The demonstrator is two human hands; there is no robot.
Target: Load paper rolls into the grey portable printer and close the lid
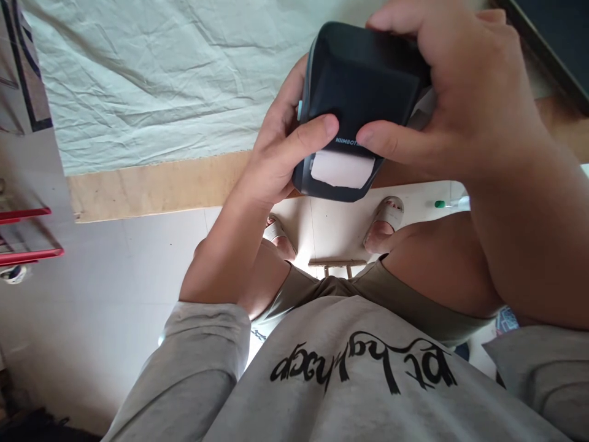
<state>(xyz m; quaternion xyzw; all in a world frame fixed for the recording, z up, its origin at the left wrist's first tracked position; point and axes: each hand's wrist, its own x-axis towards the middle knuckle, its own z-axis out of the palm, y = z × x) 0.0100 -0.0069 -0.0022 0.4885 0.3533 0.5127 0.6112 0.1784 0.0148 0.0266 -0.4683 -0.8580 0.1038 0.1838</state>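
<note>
Garment: grey shirt (368,393) with black lettering fills the lower view; olive shorts (350,291) show just above it.
Left hand: left hand (280,153) grips the left side of the label printer (363,92), fingers curled round its edge, thumb laid across the front face near the printed brand name.
Right hand: right hand (460,92) clasps the printer's top and right side, fingers wrapped over the upper edge, thumb tip pressed on the front just above the paper slot, close to the left thumb.
Printer: dark, rounded-corner casing, held in the air in front of the body, above the desk edge; a white label strip (343,169) protrudes from the slot on its lower front.
Floor: pale tiles (138,276) beneath; two feet in light sandals (391,215) stand on them, directly under the printer.
Desk: wooden desk (161,184) edge runs beyond the hands, covered further back by a creased pale cloth (161,80).
Left margin: red bars (27,233), partly cut off.
</note>
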